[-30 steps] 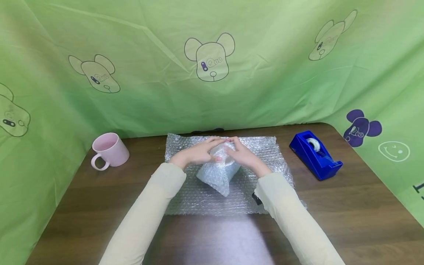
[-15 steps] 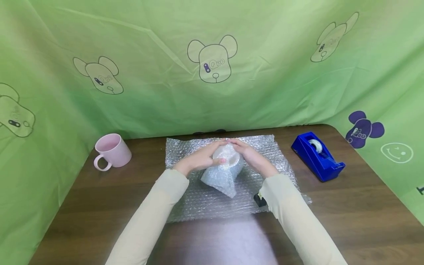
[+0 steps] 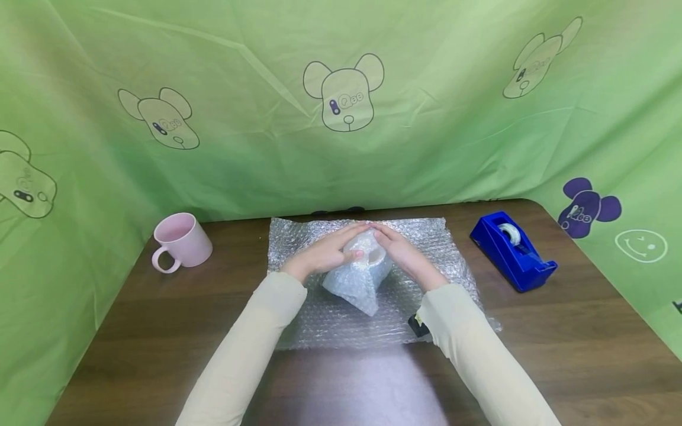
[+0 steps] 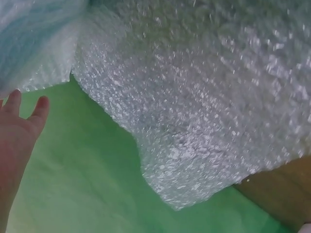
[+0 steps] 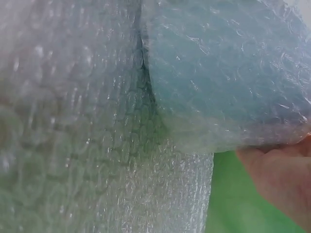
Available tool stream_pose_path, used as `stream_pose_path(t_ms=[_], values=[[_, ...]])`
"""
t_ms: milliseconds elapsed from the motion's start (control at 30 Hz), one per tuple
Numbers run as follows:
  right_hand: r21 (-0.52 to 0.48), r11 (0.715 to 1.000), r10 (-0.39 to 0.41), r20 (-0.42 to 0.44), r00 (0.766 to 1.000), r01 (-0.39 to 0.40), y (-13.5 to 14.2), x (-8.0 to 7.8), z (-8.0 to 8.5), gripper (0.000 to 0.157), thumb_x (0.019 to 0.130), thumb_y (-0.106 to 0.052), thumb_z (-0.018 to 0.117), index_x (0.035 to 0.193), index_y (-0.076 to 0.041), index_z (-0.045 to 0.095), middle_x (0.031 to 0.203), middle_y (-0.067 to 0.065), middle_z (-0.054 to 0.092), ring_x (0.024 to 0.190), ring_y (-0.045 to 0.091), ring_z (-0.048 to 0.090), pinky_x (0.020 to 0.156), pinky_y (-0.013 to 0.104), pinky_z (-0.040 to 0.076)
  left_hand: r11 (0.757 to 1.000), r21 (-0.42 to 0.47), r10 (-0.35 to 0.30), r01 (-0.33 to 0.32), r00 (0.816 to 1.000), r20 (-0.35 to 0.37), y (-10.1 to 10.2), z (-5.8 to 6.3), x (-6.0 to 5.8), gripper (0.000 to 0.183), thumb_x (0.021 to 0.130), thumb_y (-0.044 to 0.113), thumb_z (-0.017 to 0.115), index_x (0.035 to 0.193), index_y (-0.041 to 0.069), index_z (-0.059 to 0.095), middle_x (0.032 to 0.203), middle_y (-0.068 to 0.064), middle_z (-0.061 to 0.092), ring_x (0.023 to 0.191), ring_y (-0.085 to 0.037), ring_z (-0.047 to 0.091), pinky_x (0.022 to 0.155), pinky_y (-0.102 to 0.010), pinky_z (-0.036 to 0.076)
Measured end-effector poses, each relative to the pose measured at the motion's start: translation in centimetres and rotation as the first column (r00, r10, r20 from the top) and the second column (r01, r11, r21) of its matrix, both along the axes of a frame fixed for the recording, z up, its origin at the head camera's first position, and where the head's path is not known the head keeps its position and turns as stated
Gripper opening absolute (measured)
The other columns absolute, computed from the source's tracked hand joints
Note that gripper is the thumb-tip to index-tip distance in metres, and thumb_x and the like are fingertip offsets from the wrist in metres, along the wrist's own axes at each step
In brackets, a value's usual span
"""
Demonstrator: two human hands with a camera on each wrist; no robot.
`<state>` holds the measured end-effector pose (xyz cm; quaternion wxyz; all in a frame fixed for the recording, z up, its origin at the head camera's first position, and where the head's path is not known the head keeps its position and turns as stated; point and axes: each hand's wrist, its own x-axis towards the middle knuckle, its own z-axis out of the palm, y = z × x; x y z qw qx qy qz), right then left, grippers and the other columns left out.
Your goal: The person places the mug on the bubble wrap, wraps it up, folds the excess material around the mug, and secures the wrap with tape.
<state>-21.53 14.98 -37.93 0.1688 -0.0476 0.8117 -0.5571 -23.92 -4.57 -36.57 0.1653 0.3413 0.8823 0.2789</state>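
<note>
A bundle of bubble wrap [image 3: 354, 285] stands in the middle of the head view, with a rounded pale blue form showing through it and a pointed flap at its front. My left hand [image 3: 324, 251] holds its left side, thumb in front and fingers reaching over the far top. From the right, my right hand [image 3: 407, 257] cups it, fingertips meeting the left ones. Underneath lies a flat bubble wrap sheet [image 3: 330, 331]. In the left wrist view, fingertips [image 4: 41, 107] lie right at the wrapped edge; in the right wrist view, my hand [image 5: 279, 177] is against the bundle's far edge.
A pink mug [image 3: 183, 241] is at the back left of the wooden table [image 3: 176, 307]. At the back right sits a blue tape dispenser [image 3: 511, 251]. A small black object [image 3: 418, 326] lies by my right cuff. Green printed cloth [image 3: 240, 165] surrounds the table.
My right thumb has moved off the front of the bundle, and its fingers now lie closer along the top. The left hand stays around the bundle. The view has shifted slightly.
</note>
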Motion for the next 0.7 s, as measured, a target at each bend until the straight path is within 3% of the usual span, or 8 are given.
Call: stream_pose_path(t_ms=[300,467,567,700], values=[[0.016,1.000,0.014,0.013,1.000,-0.014,0.2,0.2,0.3,0.051,0.105,-0.028,0.026,0.152,-0.009,0.019,0.159,0.018,0.014,0.146,0.042,0.012,0.115,0.065,0.012,0.992,0.123,0.021,-0.018,1.000,-0.023,0.0,-1.2,0.2,0.056,0.099,0.031,0.047,0.149,0.014,0.031,0.159,-0.007,0.024,0.148,-0.028,0.020,0.119,-0.055,0.015],[0.094,0.995,0.028,0.004,1.000,-0.028,0.7,0.1,0.8,0.057,0.104,-0.038,0.027,0.152,-0.006,0.020,0.158,0.019,0.019,0.145,0.043,0.018,0.114,0.064,0.017,0.994,0.109,0.029,-0.024,0.999,-0.043,-0.4,-1.1,0.3,0.055,0.099,0.033,0.047,0.148,0.014,0.033,0.158,-0.007,0.027,0.147,-0.029,0.022,0.118,-0.055,0.017],[0.194,0.980,-0.034,-0.056,0.998,0.044,1.8,0.1,1.7,0.058,0.104,-0.039,0.031,0.149,-0.003,0.027,0.154,0.021,0.028,0.141,0.042,0.028,0.113,0.060,0.024,0.996,0.079,0.039,-0.036,0.998,-0.046,-0.6,-0.8,0.3,0.055,0.098,0.034,0.048,0.148,0.016,0.034,0.157,-0.005,0.029,0.146,-0.029,0.024,0.118,-0.055,0.019],[0.323,0.920,-0.167,-0.189,0.968,0.222,5.6,0.3,3.6,0.048,0.102,-0.033,0.041,0.139,-0.002,0.045,0.142,0.023,0.047,0.126,0.041,0.047,0.107,0.056,0.037,0.998,0.060,0.025,-0.022,0.998,-0.053,-0.7,-0.6,0.4,0.055,0.099,0.035,0.048,0.148,0.015,0.034,0.157,-0.006,0.028,0.146,-0.031,0.026,0.118,-0.055,0.019]])
